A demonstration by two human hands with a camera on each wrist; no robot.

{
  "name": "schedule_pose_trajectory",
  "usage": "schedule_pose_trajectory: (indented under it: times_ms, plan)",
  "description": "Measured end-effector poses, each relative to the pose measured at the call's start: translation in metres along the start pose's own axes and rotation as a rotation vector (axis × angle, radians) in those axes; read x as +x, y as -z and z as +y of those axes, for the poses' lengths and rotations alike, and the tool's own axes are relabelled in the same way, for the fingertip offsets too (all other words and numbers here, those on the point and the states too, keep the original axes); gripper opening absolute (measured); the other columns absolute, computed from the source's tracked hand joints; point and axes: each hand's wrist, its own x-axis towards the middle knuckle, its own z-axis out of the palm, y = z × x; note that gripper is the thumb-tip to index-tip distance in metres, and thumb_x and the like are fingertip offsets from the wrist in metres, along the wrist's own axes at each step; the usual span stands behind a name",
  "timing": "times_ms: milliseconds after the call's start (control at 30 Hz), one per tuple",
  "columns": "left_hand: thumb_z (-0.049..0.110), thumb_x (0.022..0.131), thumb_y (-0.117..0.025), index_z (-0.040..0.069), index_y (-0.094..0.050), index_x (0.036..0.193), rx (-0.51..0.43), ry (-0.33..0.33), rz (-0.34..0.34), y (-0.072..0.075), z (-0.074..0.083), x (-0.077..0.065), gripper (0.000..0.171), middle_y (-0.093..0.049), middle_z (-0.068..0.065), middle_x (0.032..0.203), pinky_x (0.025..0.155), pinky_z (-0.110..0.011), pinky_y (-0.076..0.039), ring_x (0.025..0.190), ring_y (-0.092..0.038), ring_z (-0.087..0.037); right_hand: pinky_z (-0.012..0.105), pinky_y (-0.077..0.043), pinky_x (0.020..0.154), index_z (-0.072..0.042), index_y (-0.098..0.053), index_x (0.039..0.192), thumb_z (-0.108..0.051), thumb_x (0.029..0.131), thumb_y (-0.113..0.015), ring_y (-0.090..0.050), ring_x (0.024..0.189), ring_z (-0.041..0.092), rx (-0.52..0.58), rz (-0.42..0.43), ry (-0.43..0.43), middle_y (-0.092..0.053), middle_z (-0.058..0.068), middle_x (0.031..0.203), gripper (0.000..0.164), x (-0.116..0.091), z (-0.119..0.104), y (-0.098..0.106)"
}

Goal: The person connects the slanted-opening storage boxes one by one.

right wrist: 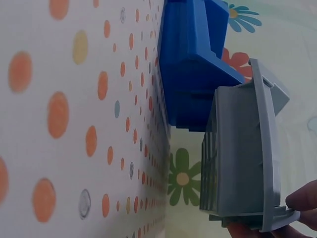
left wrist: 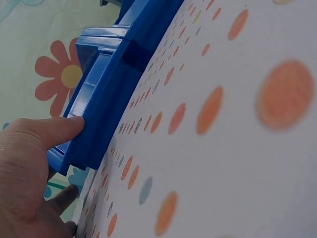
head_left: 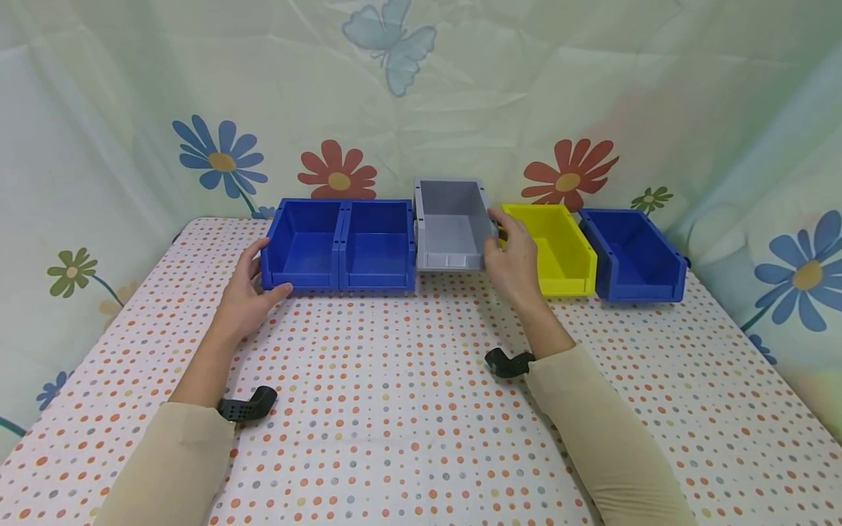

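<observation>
My left hand (head_left: 245, 299) holds the front left corner of the leftmost blue storage bin (head_left: 301, 252), thumb on its front and fingers along its side. A second blue bin (head_left: 376, 252) sits right against it. My right hand (head_left: 514, 259) pinches the right rim of a grey storage bin (head_left: 454, 237). In the right wrist view the grey bin (right wrist: 242, 153) hangs above the tablecloth beside the blue bin (right wrist: 185, 74), its left side close to that bin's wall. No contents show in the bins.
Right of the grey bin stands a yellow bin (head_left: 559, 256), partly behind my right hand, then another blue bin (head_left: 634, 252), turned slightly. All are near the back of the table, which has a dotted cloth (head_left: 395, 394). A flowered curtain (head_left: 460, 109) hangs behind.
</observation>
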Motion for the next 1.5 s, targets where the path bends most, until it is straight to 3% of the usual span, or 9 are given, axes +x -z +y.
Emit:
schedule_pose_trajectory:
  times_ms: [267,500,700,1500]
  plan:
    - [0.015,0.099,-0.069,0.036,-0.011,0.166,0.004,-0.003,0.003,0.000,0.000,0.001,0.091,-0.017,-0.018,0.173,0.124,-0.065,-0.024,0.159,-0.018,-0.041,0.052,-0.039,0.122,-0.008,-0.043,0.157,-0.009,0.103,-0.052,-0.045,0.142,0.039,-0.059,-0.039,0.027,-0.043,0.020,0.157,0.055,0.003,0.001,0.001]
    - [0.014,0.099,-0.068,0.035,-0.010,0.166,0.006,0.007,0.000,0.000,0.001,0.000,0.091,-0.017,-0.019,0.172,0.125,-0.065,-0.024,0.159,-0.018,-0.042,0.055,-0.036,0.123,-0.002,-0.048,0.152,-0.013,0.099,-0.060,-0.039,0.146,0.042,-0.166,0.030,0.222,-0.038,0.024,0.158,0.055,0.002,-0.001,-0.001]
    - [0.014,0.099,-0.068,0.035,-0.010,0.166,0.002,0.009,0.002,0.000,0.001,0.001,0.091,-0.019,-0.019,0.172,0.124,-0.064,-0.026,0.159,-0.019,-0.042,0.057,-0.037,0.121,-0.005,-0.047,0.153,-0.016,0.097,-0.063,-0.036,0.147,0.042,-0.217,0.028,0.339,-0.037,0.022,0.161,0.059,0.001,-0.006,-0.004]
    - [0.013,0.100,-0.067,0.034,-0.010,0.167,-0.008,-0.003,-0.003,0.000,0.002,-0.002,0.090,-0.017,-0.020,0.172,0.125,-0.065,-0.023,0.159,-0.018,-0.042,0.052,-0.036,0.123,-0.010,-0.047,0.154,-0.019,0.098,-0.064,-0.033,0.150,0.038,-0.347,0.003,0.484,-0.035,0.017,0.163,0.059,-0.001,-0.019,-0.019]
